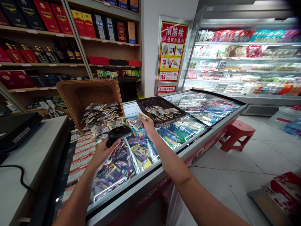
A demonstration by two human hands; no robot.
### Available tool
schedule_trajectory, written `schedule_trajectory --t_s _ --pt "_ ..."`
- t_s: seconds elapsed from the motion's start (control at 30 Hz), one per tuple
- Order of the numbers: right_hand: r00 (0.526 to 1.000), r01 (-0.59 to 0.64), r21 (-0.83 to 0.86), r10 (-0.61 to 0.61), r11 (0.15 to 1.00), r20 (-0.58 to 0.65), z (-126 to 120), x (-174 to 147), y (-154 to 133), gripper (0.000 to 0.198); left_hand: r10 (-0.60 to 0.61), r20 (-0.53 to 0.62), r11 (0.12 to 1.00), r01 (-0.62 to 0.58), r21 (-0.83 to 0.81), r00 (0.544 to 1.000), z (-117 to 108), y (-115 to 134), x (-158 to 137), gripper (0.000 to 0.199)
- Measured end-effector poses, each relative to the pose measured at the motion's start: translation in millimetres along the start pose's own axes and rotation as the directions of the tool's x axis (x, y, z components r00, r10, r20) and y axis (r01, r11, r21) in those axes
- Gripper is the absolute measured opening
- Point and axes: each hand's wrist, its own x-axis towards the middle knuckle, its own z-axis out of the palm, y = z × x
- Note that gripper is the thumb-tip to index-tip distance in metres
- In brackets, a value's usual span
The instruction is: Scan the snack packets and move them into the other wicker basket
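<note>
My left hand [105,153] is wrapped round the handle of a black barcode scanner [119,131], whose head points to the right. Between the fingers of my right hand [147,125] is a small clear-and-tan packet [136,121], just right of the scanner's head. A tan wicker basket [90,85] lies tipped on its side at the left, with a heap of similar packets [102,113] spilling from its mouth. Beyond my right hand, a dark brown woven basket [170,121] holds more packets [162,111]. Both baskets rest on top of a chest freezer [150,171].
Ice-cream packs [115,171] show through the freezer's glass. Price labels [78,160] line its left end. A grey counter [30,150] bears a black device [20,130]. A red stool [238,133] stands on the floor at right. Shelves of boxes [101,26] rise behind.
</note>
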Motion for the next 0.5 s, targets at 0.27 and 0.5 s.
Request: schedule_trajectory --t_s 0.27,0.5 --pt "1.0 -0.006 0.002 0.006 1.0 0.017 0.9 6.9 5.8 0.035 -0.009 -0.005 1.0 0.009 0.027 1.0 1.4 0.9 -0.9 0.056" --pt "0.996 -0.086 0.1 0.089 0.991 -0.026 10.6 10.2 8.3 0.029 -0.05 -0.105 0.997 0.043 -0.068 0.993 -12.7 -8.8 12.7 0.059"
